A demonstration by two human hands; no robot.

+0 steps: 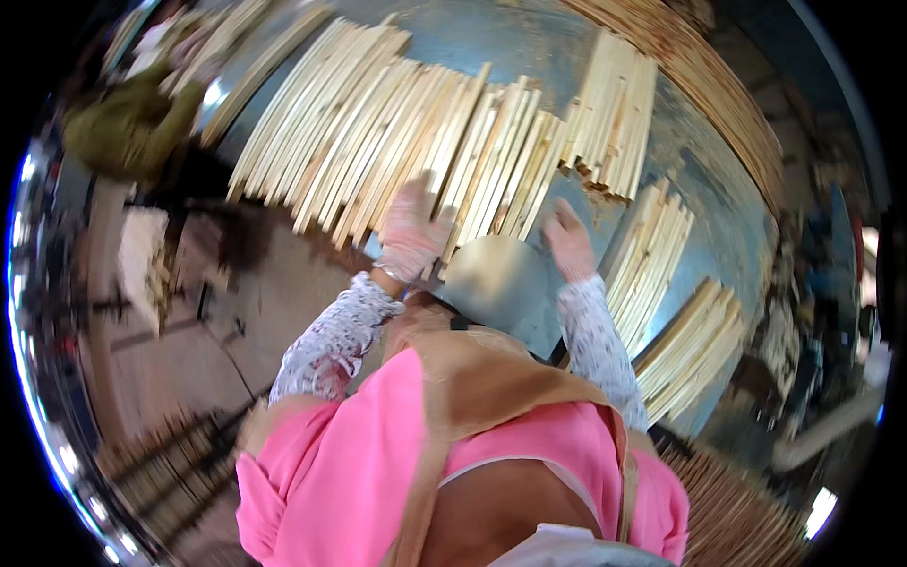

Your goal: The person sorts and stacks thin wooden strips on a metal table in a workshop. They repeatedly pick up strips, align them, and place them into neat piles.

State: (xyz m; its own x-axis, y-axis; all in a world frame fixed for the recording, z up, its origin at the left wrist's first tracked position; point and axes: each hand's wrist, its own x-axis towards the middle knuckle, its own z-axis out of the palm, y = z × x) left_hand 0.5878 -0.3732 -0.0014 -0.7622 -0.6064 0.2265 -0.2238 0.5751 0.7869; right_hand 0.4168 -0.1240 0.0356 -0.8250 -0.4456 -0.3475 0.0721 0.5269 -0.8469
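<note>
A wide row of pale wooden strips [378, 132] lies side by side on the blue-grey table [491, 42] in front of me. My left hand [413, 231], in a thin whitish glove, rests against the near ends of the strips in the middle, its fingers apart. Just beyond the right end of that row is my right hand [569, 242], also gloved, with its fingers stretched forward and nothing visible in them. Between my hands a round blurred patch hides the nearest strip ends.
Another bundle of strips [612, 113] lies at the far right, with two smaller stacks [652, 260] [694, 345] nearer on the right. Long brown boards [685, 76] line the far edge. At the left, a person in an olive sleeve [128, 128] works by the table.
</note>
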